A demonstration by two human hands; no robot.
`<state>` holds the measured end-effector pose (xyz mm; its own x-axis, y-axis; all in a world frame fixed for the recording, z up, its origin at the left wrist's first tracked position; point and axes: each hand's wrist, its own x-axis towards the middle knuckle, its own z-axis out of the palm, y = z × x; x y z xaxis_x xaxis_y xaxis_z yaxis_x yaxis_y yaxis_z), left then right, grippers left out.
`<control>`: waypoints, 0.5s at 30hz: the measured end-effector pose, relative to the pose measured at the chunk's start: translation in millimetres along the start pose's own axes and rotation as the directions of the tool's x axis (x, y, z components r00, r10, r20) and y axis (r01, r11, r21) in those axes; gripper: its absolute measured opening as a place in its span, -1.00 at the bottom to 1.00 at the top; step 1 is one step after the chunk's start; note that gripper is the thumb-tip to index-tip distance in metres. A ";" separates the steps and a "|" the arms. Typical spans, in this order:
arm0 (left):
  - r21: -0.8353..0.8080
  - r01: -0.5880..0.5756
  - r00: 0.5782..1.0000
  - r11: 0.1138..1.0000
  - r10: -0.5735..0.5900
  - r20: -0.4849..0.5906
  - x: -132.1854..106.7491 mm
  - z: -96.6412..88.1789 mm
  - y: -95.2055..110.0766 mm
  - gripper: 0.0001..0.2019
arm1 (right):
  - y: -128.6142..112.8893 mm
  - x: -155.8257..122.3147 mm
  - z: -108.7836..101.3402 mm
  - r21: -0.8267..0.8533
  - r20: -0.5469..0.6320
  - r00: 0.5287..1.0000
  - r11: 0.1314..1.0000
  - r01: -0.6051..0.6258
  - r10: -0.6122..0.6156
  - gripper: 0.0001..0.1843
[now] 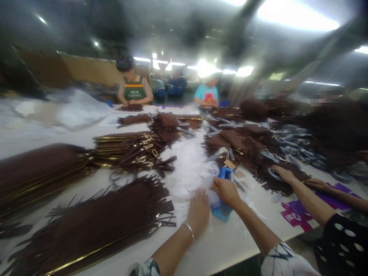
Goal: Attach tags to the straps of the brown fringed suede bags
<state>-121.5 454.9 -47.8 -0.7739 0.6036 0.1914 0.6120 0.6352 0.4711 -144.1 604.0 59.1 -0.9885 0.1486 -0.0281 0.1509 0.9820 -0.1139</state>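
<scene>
My left hand point(198, 214), with a silver bracelet on the wrist, rests on thin clear plastic wrap point(186, 168) on the white table point(224, 245); its fingers are curled on the plastic. My right hand point(227, 191) is closed in a pinch on the same clear plastic, just above a blue object point(222, 209) that lies under it. The picture is blurred, so finger detail is poor. A stack of brown fringed pieces point(94, 222) with a gold edge lies to the left of my hands.
More brown stacks with gold zips point(126, 147) and brown fringed heaps point(247, 149) cover the table. A co-worker's arms point(304, 191) reach in at the right over purple cards point(296, 216). Two people point(134, 90) work at the far end.
</scene>
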 end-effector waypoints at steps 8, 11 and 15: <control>-0.242 0.223 0.953 0.944 -0.263 -0.148 -16.2 -47.9 6.7 -0.66 | -8.6 -6.3 -3.1 0.083 0.033 0.999 0.996 -0.010 0.007 -0.80; -0.584 0.298 0.876 0.755 -0.460 -0.147 -4.6 -50.7 6.1 -0.64 | -14.9 -7.6 -3.8 0.119 0.047 0.999 0.993 0.006 -0.011 -0.81; -0.874 0.323 0.791 0.363 -0.611 0.038 14.3 -43.3 0.2 -0.73 | -17.3 -8.9 -3.9 0.189 0.091 0.994 0.981 0.042 -0.060 -0.82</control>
<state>-139.5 442.7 -7.7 -0.9796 0.1075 -0.1696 -0.1702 0.0041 0.9854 -138.0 586.2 65.3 -0.9907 0.0781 -0.1115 0.1085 0.9477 -0.3002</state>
